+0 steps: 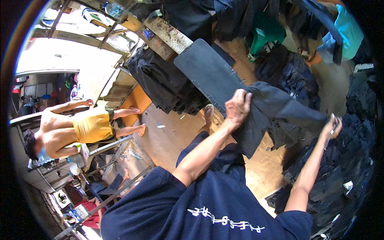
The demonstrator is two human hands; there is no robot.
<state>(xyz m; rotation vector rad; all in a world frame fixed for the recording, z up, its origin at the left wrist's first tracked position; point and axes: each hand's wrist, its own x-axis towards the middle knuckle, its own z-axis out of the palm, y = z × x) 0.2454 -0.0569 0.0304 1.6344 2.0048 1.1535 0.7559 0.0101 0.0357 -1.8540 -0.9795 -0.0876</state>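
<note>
A dark grey piece of cloth (280, 106) is stretched between my two hands, its loose folds hanging beside the end of a narrow padded board (212, 72). My left hand (239, 107) is closed in a fist on the cloth's edge, at the board's near end. Out to the right, my right hand (333, 126) grips the far end of the cloth, with a coiled band (329, 140) around its wrist. The cloth looks like a garment, but its exact kind is not clear.
Dark fabric is heaped on the right (340, 172) and piled beneath the board (164, 80). A green plastic stool (266, 34) stands beyond. On the left is a person in yellow shorts (92, 126); another in turquoise (344, 38) is at the upper right.
</note>
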